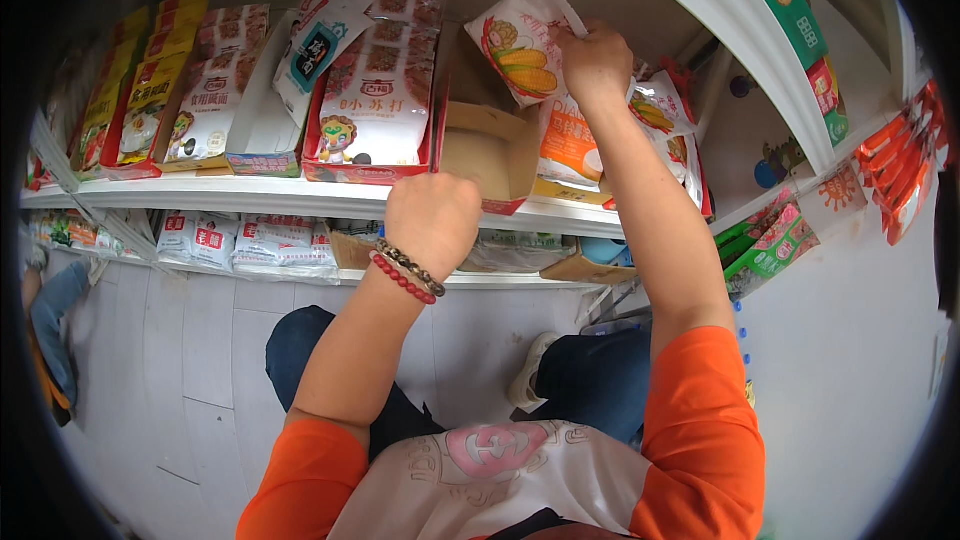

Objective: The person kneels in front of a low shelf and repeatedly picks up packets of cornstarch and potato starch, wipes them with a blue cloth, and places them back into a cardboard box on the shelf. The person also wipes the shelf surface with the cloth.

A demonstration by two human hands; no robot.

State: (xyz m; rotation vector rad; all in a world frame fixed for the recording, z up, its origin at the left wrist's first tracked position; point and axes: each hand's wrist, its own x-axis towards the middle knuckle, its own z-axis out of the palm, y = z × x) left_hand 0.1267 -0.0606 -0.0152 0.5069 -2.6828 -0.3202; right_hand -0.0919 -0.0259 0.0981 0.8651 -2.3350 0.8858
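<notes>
My right hand [600, 60] grips the upper right edge of a white plastic packet [525, 45] printed with corn cobs. The packet hangs tilted above an open cardboard display box [491, 157], whose visible floor is bare. At that box's front left corner, against the shelf edge, is my left hand [433, 221], its fingers curled. What lies under those fingers is hidden. To the right of the box, an orange and white packet [571, 146] stands partly behind my right forearm. More corn packets [660, 109] sit beyond the forearm.
White packets [375, 97] fill a red box on the left, with a loose teal-labelled packet [319, 45] leaning beside it. Yellow packets [154, 90] stand farther left. Below the white shelf edge [225, 195] lie bagged goods [281, 240]. Red packets [904, 157] hang at far right. Another person's leg [58, 326] shows at far left.
</notes>
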